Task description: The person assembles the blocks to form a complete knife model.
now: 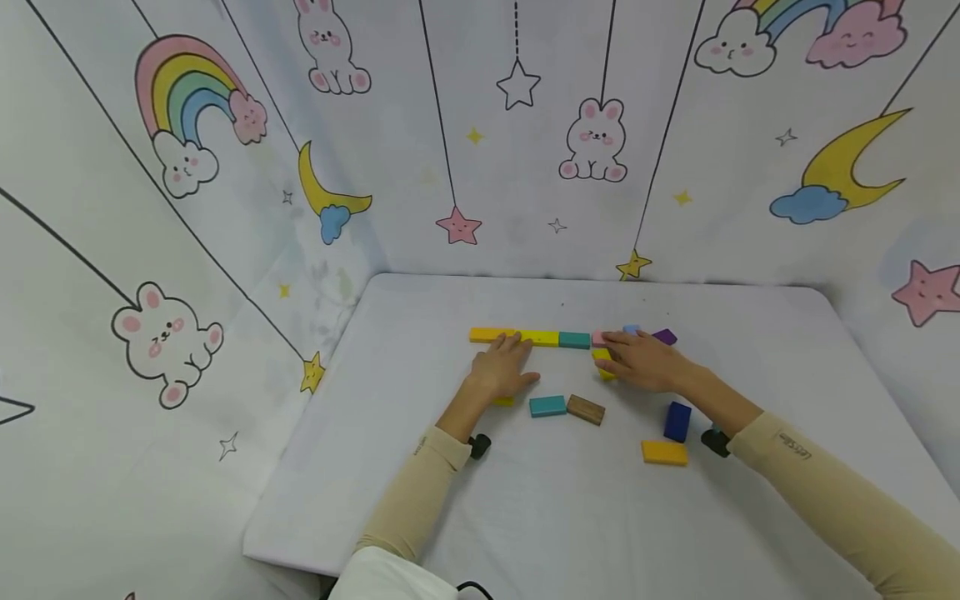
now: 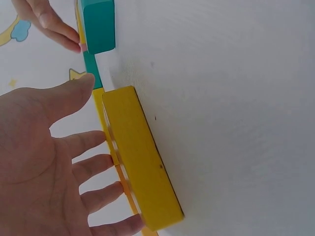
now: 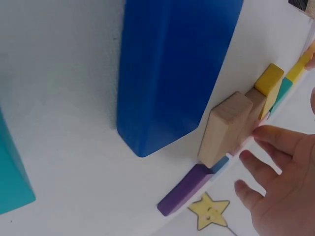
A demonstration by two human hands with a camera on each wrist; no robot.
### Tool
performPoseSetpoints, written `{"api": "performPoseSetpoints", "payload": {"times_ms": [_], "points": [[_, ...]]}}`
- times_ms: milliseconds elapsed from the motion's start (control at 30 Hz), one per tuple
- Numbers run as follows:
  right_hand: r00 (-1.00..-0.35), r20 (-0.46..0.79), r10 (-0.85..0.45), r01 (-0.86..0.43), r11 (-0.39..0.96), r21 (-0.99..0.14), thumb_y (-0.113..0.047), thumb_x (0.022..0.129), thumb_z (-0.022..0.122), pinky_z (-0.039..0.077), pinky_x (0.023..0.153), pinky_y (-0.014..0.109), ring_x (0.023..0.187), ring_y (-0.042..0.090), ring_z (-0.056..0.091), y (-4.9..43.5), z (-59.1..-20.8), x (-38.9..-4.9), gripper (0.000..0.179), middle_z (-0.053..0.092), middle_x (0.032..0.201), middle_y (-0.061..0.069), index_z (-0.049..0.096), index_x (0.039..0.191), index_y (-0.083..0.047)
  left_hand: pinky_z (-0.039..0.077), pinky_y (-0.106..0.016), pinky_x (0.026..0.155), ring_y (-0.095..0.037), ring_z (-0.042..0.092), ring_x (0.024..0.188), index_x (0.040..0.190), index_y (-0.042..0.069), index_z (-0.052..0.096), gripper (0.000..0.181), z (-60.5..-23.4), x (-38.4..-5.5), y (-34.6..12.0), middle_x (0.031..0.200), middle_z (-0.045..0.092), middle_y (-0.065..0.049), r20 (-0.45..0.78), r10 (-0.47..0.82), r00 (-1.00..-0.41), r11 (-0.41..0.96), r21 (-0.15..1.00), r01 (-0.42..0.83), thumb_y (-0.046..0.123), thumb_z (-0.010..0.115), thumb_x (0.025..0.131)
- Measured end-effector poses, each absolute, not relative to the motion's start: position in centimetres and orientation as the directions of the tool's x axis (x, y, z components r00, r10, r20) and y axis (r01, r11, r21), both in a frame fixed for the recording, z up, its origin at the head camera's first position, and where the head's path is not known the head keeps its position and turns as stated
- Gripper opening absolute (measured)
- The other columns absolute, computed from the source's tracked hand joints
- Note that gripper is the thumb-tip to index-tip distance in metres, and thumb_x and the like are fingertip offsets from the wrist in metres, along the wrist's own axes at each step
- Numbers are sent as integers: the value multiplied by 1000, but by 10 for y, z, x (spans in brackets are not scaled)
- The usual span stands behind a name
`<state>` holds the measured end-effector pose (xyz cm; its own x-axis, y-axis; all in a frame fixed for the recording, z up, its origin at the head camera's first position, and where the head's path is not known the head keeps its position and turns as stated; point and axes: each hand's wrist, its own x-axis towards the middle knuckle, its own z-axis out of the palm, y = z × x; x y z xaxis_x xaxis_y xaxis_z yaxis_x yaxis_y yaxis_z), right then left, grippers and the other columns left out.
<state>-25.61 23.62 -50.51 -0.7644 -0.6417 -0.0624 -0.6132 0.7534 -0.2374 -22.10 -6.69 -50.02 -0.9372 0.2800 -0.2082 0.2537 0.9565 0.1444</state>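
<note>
An orange block [image 1: 483,335], a yellow block [image 1: 546,338], a teal block [image 1: 574,340] and a pink block [image 1: 597,339] lie end to end in a row. Spread fingers of my left hand [image 1: 497,372] rest at the orange and yellow blocks. At the row's other end, my right hand [image 1: 649,362] has extended fingers at the pink block, partly covering it. Another yellow block [image 1: 603,365] sits beside that hand's thumb. Wooden blocks [image 3: 226,130] show near these fingers in the right wrist view. A light blue block [image 1: 632,329] and a purple block [image 1: 664,337] lie just beyond.
Closer to me lie a second teal block [image 1: 547,406], a brown wooden block [image 1: 586,410], a dark blue block [image 1: 677,422] and a yellow-orange block [image 1: 663,452]. Below my left palm, a further yellow block [image 1: 503,402] is partly hidden. Patterned cloth walls border the white table [image 1: 555,517].
</note>
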Motion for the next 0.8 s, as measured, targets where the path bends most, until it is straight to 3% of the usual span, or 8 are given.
{"api": "performPoseSetpoints", "payload": {"times_ms": [433,800], "points": [[-775,-88,-625,-572,755,-320,-38,113,46,28,119,66,146,52,37,242,-503,-250,61,37,161,31,44,153,7,42,-57,116,-27,21,159,164,24,37,73,-505,-223,-67,172,26,-2,-207,280,-937,957,137,256,58,58,102],[-778,-86,-623,-569,756,-324,-41,113,42,31,118,67,146,51,38,244,-508,-253,61,37,162,27,44,155,3,43,-55,115,-27,21,159,164,24,36,74,-504,-223,-68,173,25,-2,-209,284,-936,957,120,264,59,57,103]]}}
